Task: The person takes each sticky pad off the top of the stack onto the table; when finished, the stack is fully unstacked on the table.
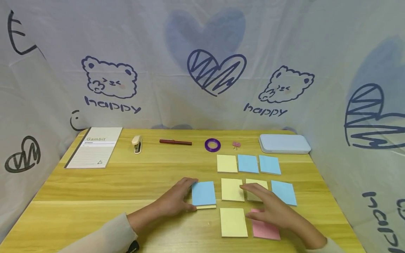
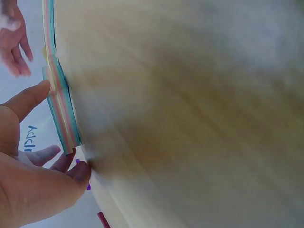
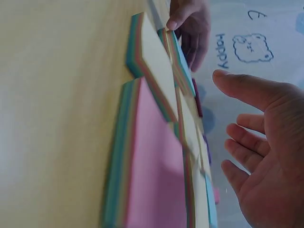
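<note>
My left hand (image 1: 174,200) holds a blue-topped sticky note pad (image 1: 203,193) by its left side, thumb at the near corner and fingers at the far one. A pale yellow strip shows under its near edge. In the left wrist view the pad's side (image 2: 61,107) has coloured layers. Over the pads on the right hovers my right hand (image 1: 273,211), fingers spread and holding nothing. Beneath it lie a pink pad (image 1: 266,232) and a partly hidden yellow pad (image 1: 261,183). Yellow pads (image 1: 233,223) (image 1: 231,191) lie between the hands, and a blue pad (image 1: 283,192) lies farther right.
A back row has one yellow pad (image 1: 227,163) and two blue pads (image 1: 248,163). Along the table's far side are a notebook (image 1: 95,147), stapler (image 1: 137,144), dark red pen (image 1: 175,142), purple tape roll (image 1: 207,144), pink binder clip (image 1: 236,144) and pale blue case (image 1: 284,143). Printed cloth surrounds the table.
</note>
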Available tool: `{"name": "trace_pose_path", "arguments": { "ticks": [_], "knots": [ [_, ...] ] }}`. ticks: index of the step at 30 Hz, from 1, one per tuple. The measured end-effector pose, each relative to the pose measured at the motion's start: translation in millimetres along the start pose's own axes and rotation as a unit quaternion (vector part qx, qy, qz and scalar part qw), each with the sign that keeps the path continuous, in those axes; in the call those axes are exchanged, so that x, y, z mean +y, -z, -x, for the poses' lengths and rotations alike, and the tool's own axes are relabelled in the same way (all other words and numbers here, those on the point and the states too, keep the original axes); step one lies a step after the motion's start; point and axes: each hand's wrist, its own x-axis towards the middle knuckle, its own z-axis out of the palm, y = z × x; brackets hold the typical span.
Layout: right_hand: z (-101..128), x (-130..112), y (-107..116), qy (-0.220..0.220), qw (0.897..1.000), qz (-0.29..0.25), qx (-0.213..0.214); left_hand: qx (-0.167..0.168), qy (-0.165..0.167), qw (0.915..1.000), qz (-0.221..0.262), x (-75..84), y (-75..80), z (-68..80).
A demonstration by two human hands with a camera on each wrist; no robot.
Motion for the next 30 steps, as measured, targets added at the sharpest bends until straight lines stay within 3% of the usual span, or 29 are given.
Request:
{"name": "trace_pose_path", "arguments": {
  "ticks": [7,14,21,30],
  "knots": [
    [-49.3,-7.2,-13.5,0.009,0.999,-0.016,-0.044,-0.009,0.018,0.9997,-0.013,-1.1,2.2,1.0],
    [-82.2,-13.6,-29.8,0.009,0.997,-0.02,-0.073,-0.003,0.02,0.9994,-0.028,-5.2,-2.4,0.8],
    [-95.1,-16.5,-43.9,-0.005,0.994,-0.031,-0.108,0.002,0.012,0.9993,-0.036,-6.9,-4.0,1.1],
    [-96.1,-14.8,-56.7,-0.006,0.994,-0.024,-0.11,0.008,0.006,0.9993,-0.035,-6.2,-3.9,1.8]
  ]
}}
